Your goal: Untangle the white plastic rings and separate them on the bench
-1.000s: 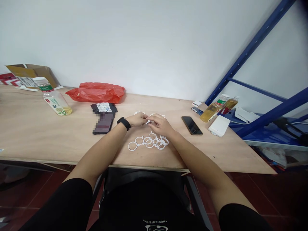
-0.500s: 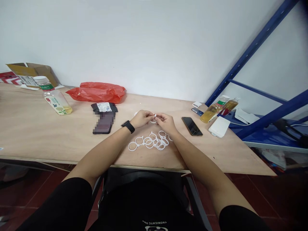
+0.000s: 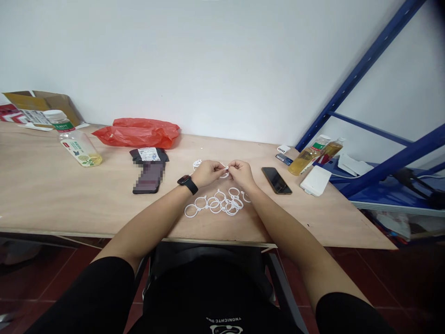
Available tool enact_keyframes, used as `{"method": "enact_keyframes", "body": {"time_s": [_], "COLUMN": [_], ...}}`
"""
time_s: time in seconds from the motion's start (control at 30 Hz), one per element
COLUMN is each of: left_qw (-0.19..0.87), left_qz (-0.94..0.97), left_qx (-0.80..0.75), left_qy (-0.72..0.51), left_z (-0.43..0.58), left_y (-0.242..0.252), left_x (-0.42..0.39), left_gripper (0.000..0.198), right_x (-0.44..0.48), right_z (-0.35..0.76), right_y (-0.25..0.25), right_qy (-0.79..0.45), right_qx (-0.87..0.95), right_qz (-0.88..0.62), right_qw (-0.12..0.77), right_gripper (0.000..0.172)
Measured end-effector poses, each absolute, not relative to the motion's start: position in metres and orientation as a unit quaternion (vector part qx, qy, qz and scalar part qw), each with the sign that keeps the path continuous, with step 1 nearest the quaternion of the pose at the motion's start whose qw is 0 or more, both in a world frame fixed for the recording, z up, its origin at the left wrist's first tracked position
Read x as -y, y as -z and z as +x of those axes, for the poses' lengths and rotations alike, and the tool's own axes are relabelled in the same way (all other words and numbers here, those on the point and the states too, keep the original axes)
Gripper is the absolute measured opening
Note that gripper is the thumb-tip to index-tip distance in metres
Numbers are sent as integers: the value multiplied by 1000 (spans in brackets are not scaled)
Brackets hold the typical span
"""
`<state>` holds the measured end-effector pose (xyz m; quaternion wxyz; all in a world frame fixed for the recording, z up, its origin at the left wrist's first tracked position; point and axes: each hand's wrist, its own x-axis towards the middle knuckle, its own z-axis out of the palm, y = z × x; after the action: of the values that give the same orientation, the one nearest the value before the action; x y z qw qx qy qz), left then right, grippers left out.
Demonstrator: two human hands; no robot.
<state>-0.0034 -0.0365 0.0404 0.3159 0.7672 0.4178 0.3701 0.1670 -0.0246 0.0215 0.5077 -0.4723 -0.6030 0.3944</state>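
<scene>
My left hand [image 3: 207,175], with a black watch [image 3: 188,183] on its wrist, is closed in a pinch on a white plastic ring [image 3: 225,176]. My right hand [image 3: 241,174] pinches the same ring at its top, fingertips close to the left ones. The fingers partly cover the ring, so its small upper part is hard to make out. Nearer to me, between my forearms, lies a loose cluster of similar white rings [image 3: 227,205], several overlapping, with small tabs on their rims. More white rings [image 3: 197,163] show just behind my left hand, partly hidden.
To the right lie a phone [image 3: 276,180], a white box-shaped device [image 3: 315,181] and a drink bottle [image 3: 308,157] by a blue metal rack [image 3: 370,130]. On the left are a black package [image 3: 149,176], a red plastic bag [image 3: 137,134], another bottle [image 3: 74,141] and an open carton [image 3: 57,106].
Both hands have shifted slightly to the right with the ring between them. More of the rings behind my left hand now shows. The cluster in front lies as before.
</scene>
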Motion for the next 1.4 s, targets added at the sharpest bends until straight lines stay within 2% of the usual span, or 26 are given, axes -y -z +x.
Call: {"method": "enact_keyframes", "body": {"time_s": [0.13, 0.33, 0.43, 0.5, 0.6, 0.73, 0.83, 0.93, 1.13, 1.4], "left_qw": [287, 280, 269, 246, 220, 154, 112, 79, 47, 28], "left_qz": [758, 841, 856, 864, 866, 854, 851, 854, 852, 863], "left_qx": [-477, -455, -439, -437, -445, -466, -461, -459, -462, -458], "left_qy": [-340, -88, -46, -43, -64, -175, -224, -231, -241, -211], "left_z": [-14, -21, -14, -9, -6, -7, -7, -6, -5, -3], "left_y": [-40, -39, -38, -38, -39, -42, -44, -45, -48, -48], "left_x": [29, 32, 39, 42, 44, 43, 43, 44, 47, 47], "left_gripper": [29, 36, 29, 19, 10, 15, 17, 17, 16, 18], "right_x": [17, 8, 7, 8, 14, 25, 32, 37, 36, 35], "right_z": [173, 187, 190, 191, 190, 184, 177, 173, 174, 171], "right_y": [-13, -5, -8, -10, -13, -14, -16, -19, -19, -18], "right_qy": [-410, -197, -134, -131, -215, -375, -429, -433, -421, -404], "right_qx": [610, 708, 723, 719, 708, 694, 688, 683, 672, 674], "right_qz": [-497, -564, -562, -553, -521, -443, -401, -401, -448, -453], "right_qw": [461, 376, 379, 400, 426, 426, 426, 431, 413, 420], "right_gripper": [20, 31, 31, 30, 29, 29, 24, 20, 26, 24]}}
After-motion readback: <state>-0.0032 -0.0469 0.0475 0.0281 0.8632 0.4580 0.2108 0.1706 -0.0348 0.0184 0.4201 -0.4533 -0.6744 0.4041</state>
